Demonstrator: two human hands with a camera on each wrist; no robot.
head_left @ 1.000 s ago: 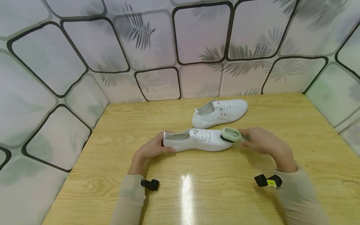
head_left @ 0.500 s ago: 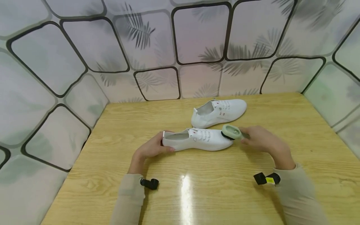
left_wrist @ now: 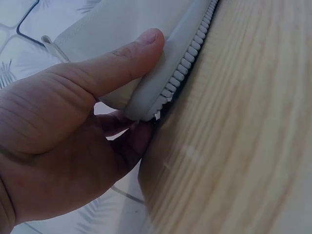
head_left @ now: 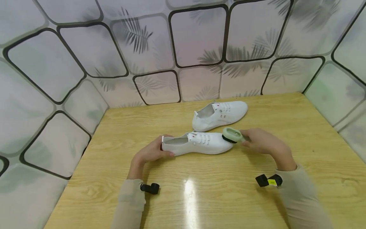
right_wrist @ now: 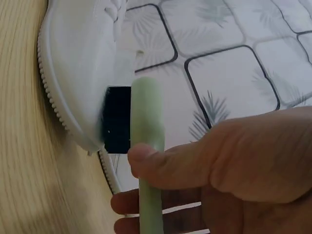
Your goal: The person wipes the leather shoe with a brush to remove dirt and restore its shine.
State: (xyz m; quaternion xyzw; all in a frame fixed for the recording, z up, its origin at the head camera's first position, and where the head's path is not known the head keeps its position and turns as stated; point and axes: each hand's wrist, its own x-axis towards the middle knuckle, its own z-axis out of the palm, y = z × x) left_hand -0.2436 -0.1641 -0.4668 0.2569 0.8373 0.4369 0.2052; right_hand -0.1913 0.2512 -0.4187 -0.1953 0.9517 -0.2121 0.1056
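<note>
Pale wall covering [head_left: 200, 38], printed with black and grey rounded outlines and grey feathery leaves, rises behind and beside a yellowish wood-grain table [head_left: 128, 124]. Toward the front edge of my head view, a bright streak of reflected light lies on the tabletop.

Around the middle of the table I have a white low-cut lace-up shoe [head_left: 211, 144], sole down, heel toward my left and toe toward my right. From my left wrist camera I see the left hand [head_left: 151, 150] holding it at the heel: the thumb lies along the side just above the ridged sole, and the other fingers curl around the back and under the heel edge.

At the other end, I see the right hand [head_left: 261, 141] gripping a pale green brush with dark bristles [head_left: 232, 134], thumb on one side of the handle and fingers on the other. My right wrist view shows the bristles against the upper side of the toe.

Just beyond the held shoe sits a second white lace-up shoe [head_left: 231, 111] with small reddish marks on its side, toe also toward my right; I cannot tell whether the two touch. Both forearms wear beige sleeves [head_left: 130, 200], each with a small black device [head_left: 150, 188] strapped at the cuff.
</note>
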